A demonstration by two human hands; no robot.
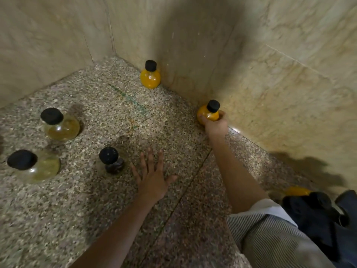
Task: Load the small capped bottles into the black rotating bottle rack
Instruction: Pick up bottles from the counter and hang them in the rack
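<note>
My right hand (pixel 216 124) grips a round orange bottle (pixel 207 114) with a black cap, low against the right wall. A second orange bottle (pixel 150 78) stands upright in the far corner. On the left stand two pale yellow bottles (pixel 63 128) (pixel 44 167) and one small dark bottle (pixel 114 164), all with black caps. My left hand (pixel 152 178) hovers over the speckled floor (pixel 116 209) with its fingers spread, just right of the dark bottle and holding nothing. A black object (pixel 316 207) at the lower right edge carries an orange bottle (pixel 297 191); I cannot tell if it is the rack.
Beige marble walls (pixel 280 74) close the floor in at the back and on the right, forming a corner. A striped sleeve (pixel 270 238) covers my right upper arm.
</note>
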